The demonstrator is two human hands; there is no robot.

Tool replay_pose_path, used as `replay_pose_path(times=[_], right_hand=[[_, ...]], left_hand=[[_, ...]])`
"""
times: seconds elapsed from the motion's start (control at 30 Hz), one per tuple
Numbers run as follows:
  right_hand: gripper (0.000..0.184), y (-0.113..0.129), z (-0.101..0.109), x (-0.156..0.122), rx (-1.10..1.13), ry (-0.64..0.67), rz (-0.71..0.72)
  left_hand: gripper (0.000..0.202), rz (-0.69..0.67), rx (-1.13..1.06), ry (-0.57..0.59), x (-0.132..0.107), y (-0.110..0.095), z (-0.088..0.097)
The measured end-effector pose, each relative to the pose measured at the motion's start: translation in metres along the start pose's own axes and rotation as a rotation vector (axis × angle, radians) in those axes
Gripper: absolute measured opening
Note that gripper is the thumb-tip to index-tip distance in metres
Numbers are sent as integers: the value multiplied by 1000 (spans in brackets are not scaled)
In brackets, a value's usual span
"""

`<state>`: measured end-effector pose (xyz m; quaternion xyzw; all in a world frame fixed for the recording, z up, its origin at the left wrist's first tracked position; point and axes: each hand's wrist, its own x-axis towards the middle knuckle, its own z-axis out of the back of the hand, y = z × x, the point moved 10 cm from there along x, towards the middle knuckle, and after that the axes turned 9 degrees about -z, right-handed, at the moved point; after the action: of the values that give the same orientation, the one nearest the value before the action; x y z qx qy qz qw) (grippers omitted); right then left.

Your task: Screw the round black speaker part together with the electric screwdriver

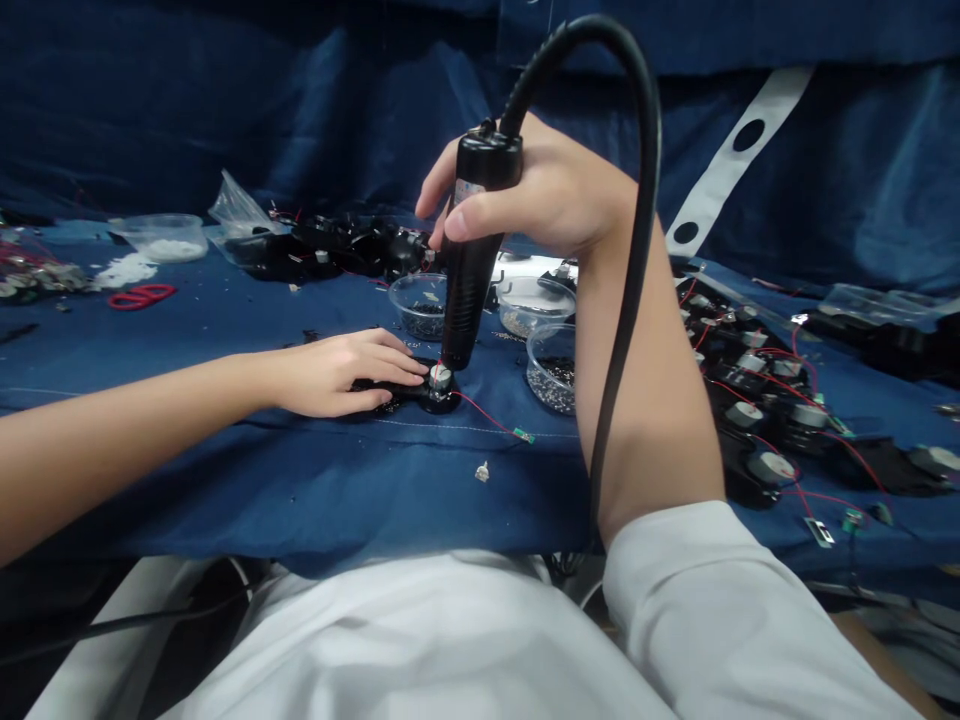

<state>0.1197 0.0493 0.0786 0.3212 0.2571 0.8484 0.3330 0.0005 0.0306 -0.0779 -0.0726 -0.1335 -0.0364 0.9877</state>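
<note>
My right hand (540, 190) grips a black corded electric screwdriver (472, 260) upright, its black cord (645, 200) arching over my forearm. The screwdriver's lower end presses down onto a small silver cylinder (441, 378) set in a black plastic housing (405, 395). My left hand (337, 375) lies over the housing, fingertips next to the cylinder, holding it against the cloth. A red wire (487, 417) runs from the housing to a tiny green circuit board (524, 435). The screwdriver tip is hidden.
Several clear bowls of small screws (551, 370) stand just beyond the work, on a blue cloth (300, 490). Several finished black units with silver caps (765, 400) and red wires lie at right. Red scissors (141, 295) and a plastic tub (161, 237) sit at far left.
</note>
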Motion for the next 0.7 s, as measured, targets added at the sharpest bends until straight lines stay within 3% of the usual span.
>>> replay_pose_path(times=[0.23,0.43,0.7], right_hand=[[25,0,-3,3,22,-5,-9],[25,1,-3,4,32,5,6],[30,0,-6,7,114,-10,30]], left_hand=[[25,-8,39,-25,12,1,-2],[36,-3,34,-65,10,6,0],[24,-13,8,162,28,6,-3]])
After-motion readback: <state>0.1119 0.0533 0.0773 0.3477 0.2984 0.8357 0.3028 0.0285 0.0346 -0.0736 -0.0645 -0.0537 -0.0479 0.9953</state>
